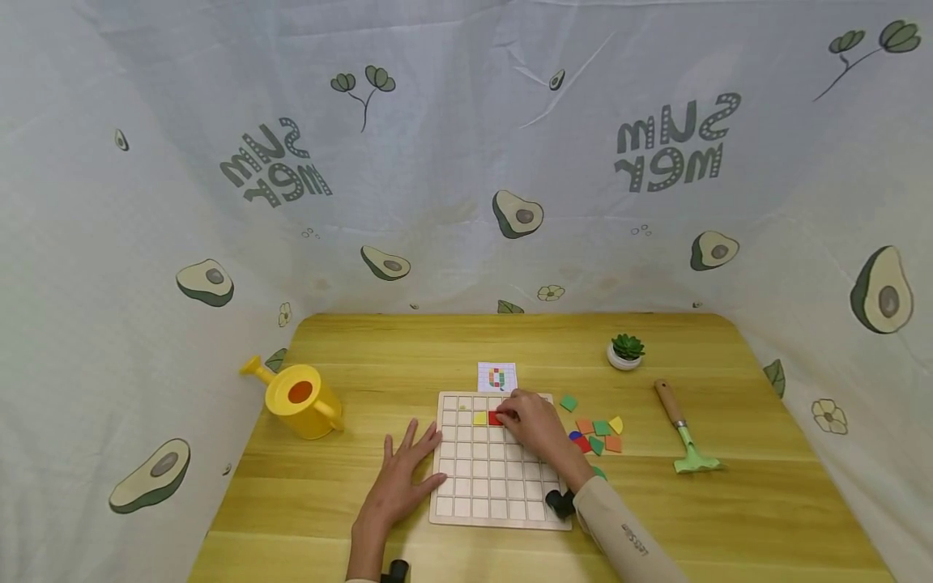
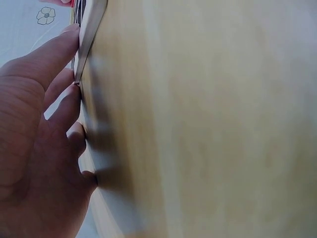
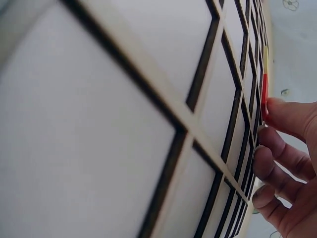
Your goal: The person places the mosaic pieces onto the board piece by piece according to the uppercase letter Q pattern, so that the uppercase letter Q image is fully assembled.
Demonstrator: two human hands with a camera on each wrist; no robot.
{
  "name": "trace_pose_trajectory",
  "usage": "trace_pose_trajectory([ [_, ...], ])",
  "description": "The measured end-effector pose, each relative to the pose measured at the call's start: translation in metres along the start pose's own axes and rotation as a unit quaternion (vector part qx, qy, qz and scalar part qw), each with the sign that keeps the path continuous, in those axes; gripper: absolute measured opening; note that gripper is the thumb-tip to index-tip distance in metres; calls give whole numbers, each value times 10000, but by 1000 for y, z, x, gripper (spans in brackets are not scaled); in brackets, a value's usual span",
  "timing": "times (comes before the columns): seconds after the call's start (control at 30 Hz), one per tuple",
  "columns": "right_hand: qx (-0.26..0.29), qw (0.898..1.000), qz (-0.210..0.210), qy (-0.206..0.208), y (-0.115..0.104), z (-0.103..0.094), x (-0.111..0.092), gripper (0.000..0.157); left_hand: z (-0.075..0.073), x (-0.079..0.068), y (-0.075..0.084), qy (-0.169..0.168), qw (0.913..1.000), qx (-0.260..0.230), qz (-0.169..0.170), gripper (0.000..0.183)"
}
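A wooden grid board (image 1: 498,489) lies on the table. My right hand (image 1: 538,425) is over its upper part, pinching a red square tile (image 1: 493,419) at one of the cells. In the right wrist view my thumb presses on the red tile (image 3: 264,91), and the other fingers curl beside it near the board. Just left of the red tile, a yellow tile (image 1: 479,419) sits in a cell. My left hand (image 1: 397,482) rests with fingers spread, thumb and fingertips touching the board's left edge; the left wrist view shows the board's side (image 2: 91,25) against them.
Behind the board lies a pattern card (image 1: 506,369) with a coloured figure. Loose tiles, including a green one (image 1: 568,402) and an orange one (image 1: 614,444), are scattered on the right. Farther out stand a potted succulent (image 1: 625,350), a small rake (image 1: 685,437) and a yellow watering can (image 1: 302,409).
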State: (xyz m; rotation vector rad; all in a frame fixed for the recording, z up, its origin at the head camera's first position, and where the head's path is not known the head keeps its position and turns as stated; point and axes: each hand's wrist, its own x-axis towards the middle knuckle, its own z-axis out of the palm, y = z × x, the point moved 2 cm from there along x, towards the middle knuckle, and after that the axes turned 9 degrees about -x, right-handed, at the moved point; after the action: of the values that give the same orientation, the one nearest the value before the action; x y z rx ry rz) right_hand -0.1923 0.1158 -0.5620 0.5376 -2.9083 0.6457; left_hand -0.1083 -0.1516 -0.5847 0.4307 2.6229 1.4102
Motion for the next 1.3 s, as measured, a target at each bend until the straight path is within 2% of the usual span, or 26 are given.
trace_pose_trajectory([
  [0.13,78,9999,110,53,1,-1,-2,6,-1,0,-1,4,10000,-4,-2,69],
  [0.37,244,9987,-21,436,7,-12,-11,10,-2,-1,-1,16,10000,5,-7,68],
  [0.53,241,9983,239,469,17,-24,-20,13,-3,-1,-2,10,10000,35,10,68],
  [0.77,51,9964,307,794,37,-41,-36,14,-4,-2,-2,85,9998,27,162,68],
  [0.97,-48,9948,382,943,60,-56,-51,13,-1,0,-2,40,9999,-29,113,68],
  [1.3,-97,9925,961,752,94,-67,-70,21,0,-1,-1,-7,10000,-12,53,68],
])
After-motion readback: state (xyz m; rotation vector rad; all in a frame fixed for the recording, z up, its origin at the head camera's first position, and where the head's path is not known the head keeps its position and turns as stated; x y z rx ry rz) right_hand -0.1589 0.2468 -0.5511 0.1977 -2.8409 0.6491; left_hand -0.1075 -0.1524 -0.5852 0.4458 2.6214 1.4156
